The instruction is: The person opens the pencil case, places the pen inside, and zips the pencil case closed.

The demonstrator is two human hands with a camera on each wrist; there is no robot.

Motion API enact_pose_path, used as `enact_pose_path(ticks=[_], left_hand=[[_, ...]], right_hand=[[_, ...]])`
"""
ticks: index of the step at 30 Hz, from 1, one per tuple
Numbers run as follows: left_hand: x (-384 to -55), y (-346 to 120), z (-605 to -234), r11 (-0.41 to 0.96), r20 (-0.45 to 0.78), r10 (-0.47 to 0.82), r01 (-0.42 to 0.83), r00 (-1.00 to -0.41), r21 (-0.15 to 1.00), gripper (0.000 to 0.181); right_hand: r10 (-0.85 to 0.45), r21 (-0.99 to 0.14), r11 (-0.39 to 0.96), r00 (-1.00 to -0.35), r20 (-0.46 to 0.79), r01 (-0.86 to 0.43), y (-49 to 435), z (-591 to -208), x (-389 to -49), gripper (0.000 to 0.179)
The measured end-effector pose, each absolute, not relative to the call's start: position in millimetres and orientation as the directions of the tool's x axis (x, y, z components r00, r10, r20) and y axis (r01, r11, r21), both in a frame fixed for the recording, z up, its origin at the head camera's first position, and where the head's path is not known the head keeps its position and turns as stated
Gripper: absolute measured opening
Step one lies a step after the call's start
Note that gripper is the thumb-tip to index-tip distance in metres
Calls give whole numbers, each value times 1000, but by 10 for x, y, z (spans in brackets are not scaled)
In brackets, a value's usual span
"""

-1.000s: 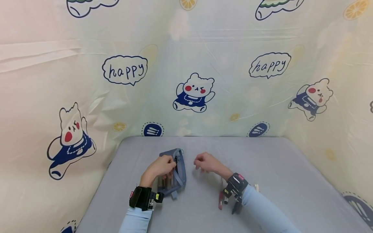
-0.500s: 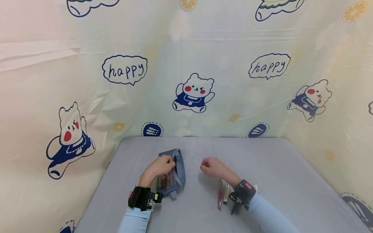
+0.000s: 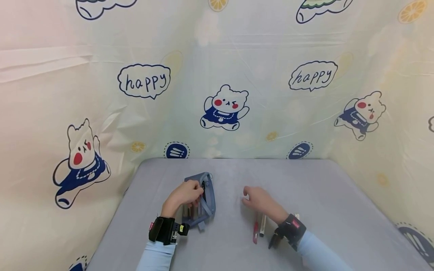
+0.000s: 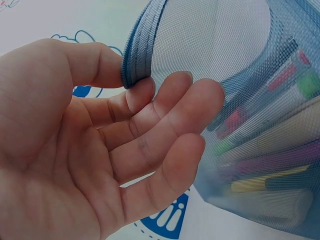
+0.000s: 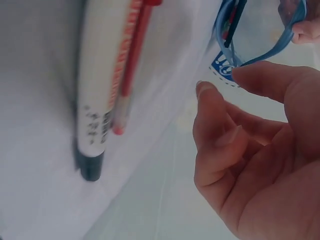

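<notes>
A blue mesh pencil case (image 3: 211, 197) lies left of the table's middle, its mouth open. My left hand (image 3: 184, 195) pinches its zippered edge between thumb and index finger, the other fingers extended below. Several pens and markers (image 4: 280, 140) show through the mesh in the left wrist view. My right hand (image 3: 260, 201) hovers to the right of the case with fingers loosely bent and nothing between thumb and index finger. Under and in front of that hand lie a white marker (image 5: 100, 85) with a dark end and a red pen (image 5: 131, 70).
Dark pens (image 3: 273, 240) lie beneath the right wrist, partly hidden by it. A small pale object (image 3: 297, 216) shows behind that wrist. The grey table (image 3: 325, 210) reaches back to a patterned curtain (image 3: 264, 75).
My right hand has moved right and toward me, away from the pencil case, and the white marker has come into fuller view. The left hand keeps its place on the case edge.
</notes>
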State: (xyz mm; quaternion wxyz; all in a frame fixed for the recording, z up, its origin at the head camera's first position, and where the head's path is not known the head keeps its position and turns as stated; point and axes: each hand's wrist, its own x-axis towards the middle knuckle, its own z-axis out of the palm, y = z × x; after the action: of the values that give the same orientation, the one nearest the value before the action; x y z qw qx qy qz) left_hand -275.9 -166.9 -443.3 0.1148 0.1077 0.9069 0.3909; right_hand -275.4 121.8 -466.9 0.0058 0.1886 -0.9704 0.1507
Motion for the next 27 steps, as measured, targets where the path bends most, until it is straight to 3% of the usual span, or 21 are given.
enact_pose_path(ticks=[10, 27], left_hand=[[-2769, -1681, -4432, 668, -128, 286, 101, -950, 738, 19], [-2769, -1666, -4427, 663, -131, 300, 108, -945, 741, 19]], right_hand=[[-270, -271, 926, -963, 5, -261, 1375, -4706, -2666, 18], [-222, -269, 942, -973, -59, -199, 1451, -4850, -2650, 15]])
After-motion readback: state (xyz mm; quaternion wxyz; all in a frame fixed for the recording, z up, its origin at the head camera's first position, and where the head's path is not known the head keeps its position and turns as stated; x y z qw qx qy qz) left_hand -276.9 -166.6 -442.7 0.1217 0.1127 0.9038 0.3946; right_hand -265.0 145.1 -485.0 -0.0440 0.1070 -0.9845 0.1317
